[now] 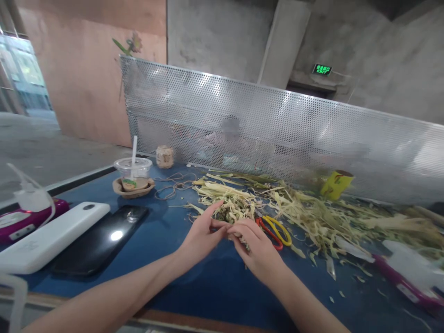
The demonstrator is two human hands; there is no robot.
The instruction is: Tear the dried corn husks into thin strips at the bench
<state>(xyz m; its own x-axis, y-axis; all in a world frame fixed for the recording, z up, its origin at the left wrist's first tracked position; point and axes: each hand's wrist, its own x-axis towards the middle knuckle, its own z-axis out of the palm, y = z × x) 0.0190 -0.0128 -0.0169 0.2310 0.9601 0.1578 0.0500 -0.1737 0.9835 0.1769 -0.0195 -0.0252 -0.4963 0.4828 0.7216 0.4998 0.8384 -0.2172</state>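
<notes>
Head view, and both hands meet near the middle of the blue worktop [208, 291], in from its near edge. The right hand [255, 245] curls over, pinching part of a dried plant bundle [236, 210] between thumb and fingers; those fingers cover its lower end. The left hand [201, 231] comes in alongside, index finger stretched against the bundle, thumb towards the right fingertips. Whether that thumb pinches anything, I can't tell; the contact is hidden.

Just beyond the right hand, scissors [280, 230] show red and yellow handles, blades lost under the stalks. Pale husks [308, 217] sprawl towards the worktop's right edge, far ones blurring together. Over at the left edge, a magenta tool [10, 226] is cut off by the frame, a white power bank [55, 238] and black phone [104, 240] beside it. Behind the far edge, a perforated screen [194, 106] reduces a person [231, 129] to a blur.
</notes>
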